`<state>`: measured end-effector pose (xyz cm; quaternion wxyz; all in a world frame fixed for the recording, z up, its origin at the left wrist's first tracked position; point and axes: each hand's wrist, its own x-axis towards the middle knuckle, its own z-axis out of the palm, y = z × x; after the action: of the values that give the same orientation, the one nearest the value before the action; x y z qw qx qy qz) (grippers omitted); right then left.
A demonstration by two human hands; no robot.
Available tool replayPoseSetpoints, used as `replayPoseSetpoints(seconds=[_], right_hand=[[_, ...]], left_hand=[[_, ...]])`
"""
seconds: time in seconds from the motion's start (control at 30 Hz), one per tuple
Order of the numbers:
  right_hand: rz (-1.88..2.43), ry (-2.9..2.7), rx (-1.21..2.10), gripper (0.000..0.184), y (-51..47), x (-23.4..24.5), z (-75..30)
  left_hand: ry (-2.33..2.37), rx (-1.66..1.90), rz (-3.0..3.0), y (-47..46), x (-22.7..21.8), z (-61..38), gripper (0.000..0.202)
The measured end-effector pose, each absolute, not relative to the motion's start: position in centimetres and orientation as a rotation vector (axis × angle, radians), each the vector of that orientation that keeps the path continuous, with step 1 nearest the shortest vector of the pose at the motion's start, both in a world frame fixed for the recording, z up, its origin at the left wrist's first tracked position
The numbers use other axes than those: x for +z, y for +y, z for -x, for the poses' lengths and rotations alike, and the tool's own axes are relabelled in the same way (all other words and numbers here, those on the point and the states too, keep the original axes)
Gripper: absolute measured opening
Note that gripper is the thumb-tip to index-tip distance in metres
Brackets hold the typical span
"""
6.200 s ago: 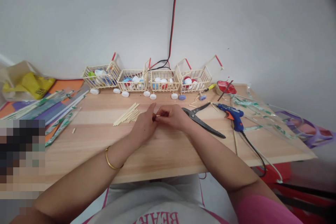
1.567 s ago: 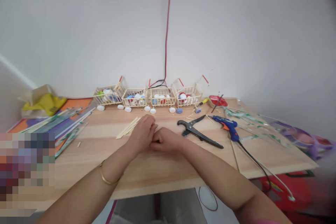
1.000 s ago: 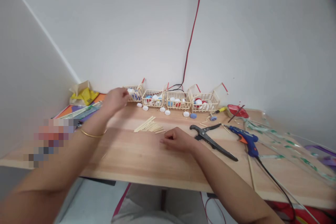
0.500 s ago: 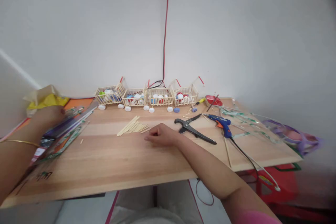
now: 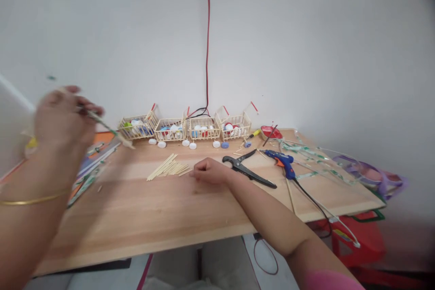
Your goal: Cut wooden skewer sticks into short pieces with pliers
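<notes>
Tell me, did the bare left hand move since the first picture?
Yes, the bare left hand moved left and up, past the leftmost pale wooden toy cart.

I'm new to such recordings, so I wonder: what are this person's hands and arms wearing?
The left hand and right hand are gloveless. A thin, gold-coloured bangle circles the left wrist. A pink sleeve shows above the right elbow; any left sleeve is out of view.

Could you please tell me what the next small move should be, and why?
Probably bring the slender, blurred item in the left hand over to the right hand: the left is raised above the left side of the table, while the right rests curled beside the loose sticks.
</notes>
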<state>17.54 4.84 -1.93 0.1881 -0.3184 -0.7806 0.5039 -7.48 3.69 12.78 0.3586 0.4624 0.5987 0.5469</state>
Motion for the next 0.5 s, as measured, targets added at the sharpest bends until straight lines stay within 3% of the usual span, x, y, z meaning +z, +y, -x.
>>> replayPoseSetpoints(seconds=[0.1,0.17,0.33,0.5], right_hand=[[0.934,-1.920,1.494,0.050,5.8,-2.0,-18.2],[0.915,-1.828,1.490,0.049,6.2,-1.7,-18.7],[0.940,-2.154,1.446,0.034,6.4,-0.6,-19.7],[0.834,-2.588,1.411,0.035,5.9,-0.4,-19.5]], left_hand=[[1.040,1.802,-0.946,4.0,10.0,4.5,0.022],[0.735,1.785,-0.768,3.9,7.4,1.7,0.012],[0.654,1.649,-0.670,4.3,2.5,-2.1,0.005],[0.723,1.643,-0.650,4.8,1.3,-1.0,0.002]])
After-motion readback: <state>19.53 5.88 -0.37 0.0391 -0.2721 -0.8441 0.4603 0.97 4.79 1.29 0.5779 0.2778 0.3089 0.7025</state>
